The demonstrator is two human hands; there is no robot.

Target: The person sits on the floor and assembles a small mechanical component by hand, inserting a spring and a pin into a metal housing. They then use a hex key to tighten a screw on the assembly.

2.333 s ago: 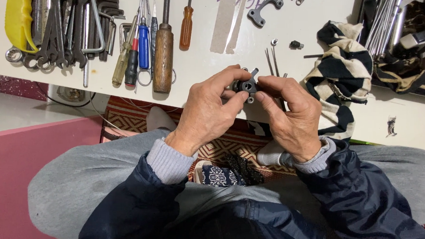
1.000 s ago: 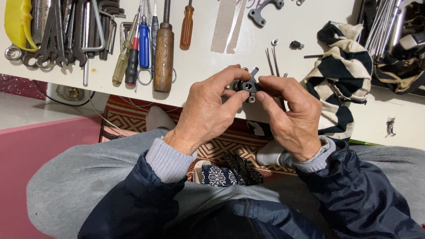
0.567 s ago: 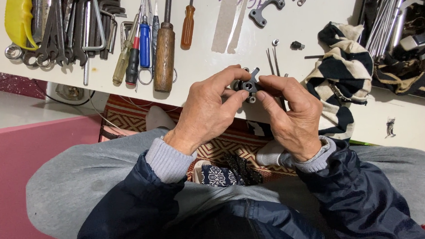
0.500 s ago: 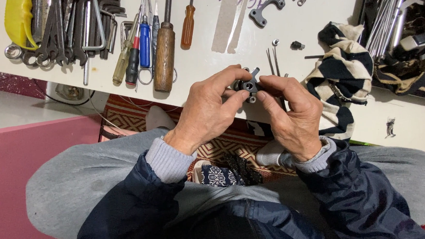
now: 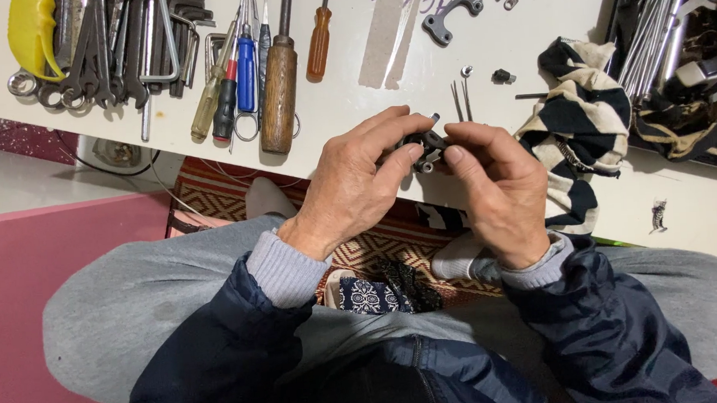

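Hands meet above the near edge of a white board (image 5: 345, 96) laid with tools. Left hand (image 5: 357, 181) has its fingers curled tight around a small dark metal part (image 5: 423, 147), thumb and forefinger pinching it; right hand (image 5: 501, 190) presses on the same part from the other side with its fingertips, fingers bent. That part sits between both hands, held clear of the board. Just beyond lie a wooden-handled screwdriver (image 5: 277, 87), a blue-handled screwdriver (image 5: 245, 72), a grey bracket (image 5: 451, 10) and, to the right, a striped black-and-cream cloth (image 5: 575, 125)
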